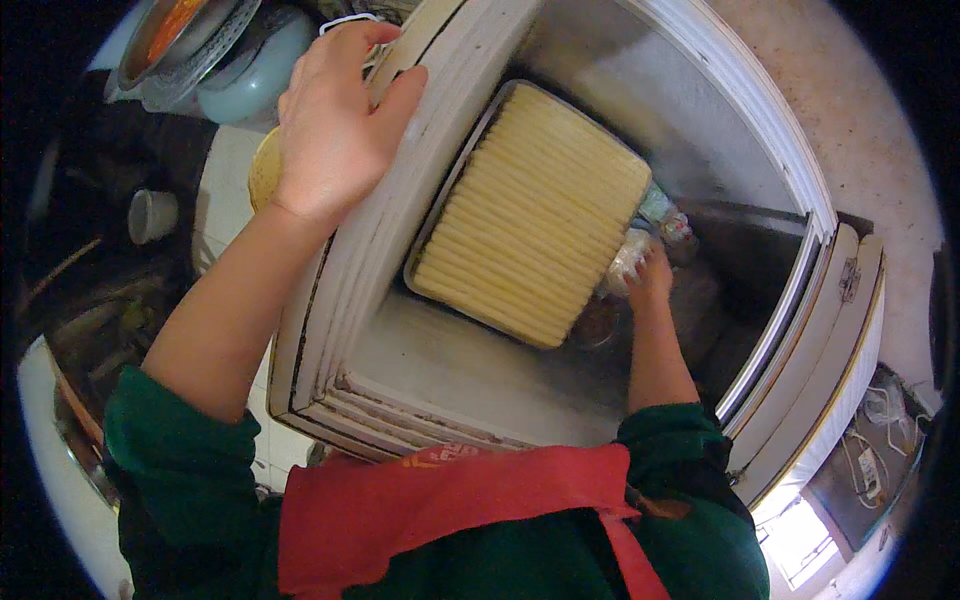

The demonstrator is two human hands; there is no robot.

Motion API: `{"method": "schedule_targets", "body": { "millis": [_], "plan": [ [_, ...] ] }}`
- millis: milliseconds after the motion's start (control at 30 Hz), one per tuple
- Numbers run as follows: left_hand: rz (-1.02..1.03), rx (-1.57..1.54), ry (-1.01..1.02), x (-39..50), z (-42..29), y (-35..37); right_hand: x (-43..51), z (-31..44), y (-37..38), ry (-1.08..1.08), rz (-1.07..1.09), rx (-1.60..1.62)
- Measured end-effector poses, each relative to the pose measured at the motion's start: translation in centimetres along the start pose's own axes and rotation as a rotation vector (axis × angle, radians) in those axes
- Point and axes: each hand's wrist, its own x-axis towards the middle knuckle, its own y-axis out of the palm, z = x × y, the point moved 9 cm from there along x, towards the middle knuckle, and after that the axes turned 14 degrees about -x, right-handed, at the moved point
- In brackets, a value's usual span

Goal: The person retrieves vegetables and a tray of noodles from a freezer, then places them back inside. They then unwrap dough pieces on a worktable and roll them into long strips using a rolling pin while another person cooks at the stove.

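My left hand [337, 127] is raised at the near-left rim of a chest freezer [450, 112], thumb and fingers apart, with a thin white looped thing behind its fingertips. Inside the freezer lies a rectangular metal tray [421, 255] filled with rows of pale yellow, stick-like pieces [532, 217]. Down beside the tray's right edge, my right hand [651, 276] has its fingers on a clear plastic bag [627, 262] with whitish contents; part of the bag is hidden. Another bag with green and red print [670, 214] lies just beyond it.
The freezer's deeper, dark compartment [750, 277] is at right, beside its hinged lid [832, 322]. At upper left stand a metal bowl with orange food [176, 34] and a pale blue-green container [259, 75]. A white tub [152, 216] is at left; a power strip [868, 472] lies at lower right.
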Motion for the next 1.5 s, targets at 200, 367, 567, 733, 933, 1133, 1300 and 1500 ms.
{"method": "schedule_targets", "body": {
  "millis": [200, 367, 567, 733, 933, 1133, 1300, 1500],
  "plan": [
    [0.038, 0.048, 0.041, 0.5, -0.5, 0.3, -1.0, 6.6, 22.9, -0.799, 0.174, -1.020],
    [0.091, 0.049, 0.100, 0.8, -1.0, 0.4, 2.4, 4.1, 20.8, -0.777, 0.038, -1.381],
    [0.110, -0.117, -0.006, 0.8, -0.7, 0.7, 5.1, 2.1, 1.2, -0.404, -0.144, -1.572],
    [0.101, -0.097, 0.013, 1.3, -1.0, 1.0, -5.5, 4.3, 12.0, -1.028, -0.113, -1.185],
    [0.146, 0.058, -0.098, 1.6, -0.7, 1.3, -10.5, -1.2, 18.0, -1.379, 0.034, -1.525],
    [0.068, 0.014, -0.035, 1.7, -1.4, 1.1, -4.4, -5.5, -1.7, -0.630, -0.022, -1.776],
    [0.098, 0.087, 0.033, 1.6, -1.3, 1.2, -8.9, -0.7, 14.2, -0.795, 0.248, -1.360],
    [0.090, 0.184, 0.045, 1.4, -0.8, 1.5, -10.3, -2.6, 19.0, -0.839, 0.439, -1.311]
  ]
}}
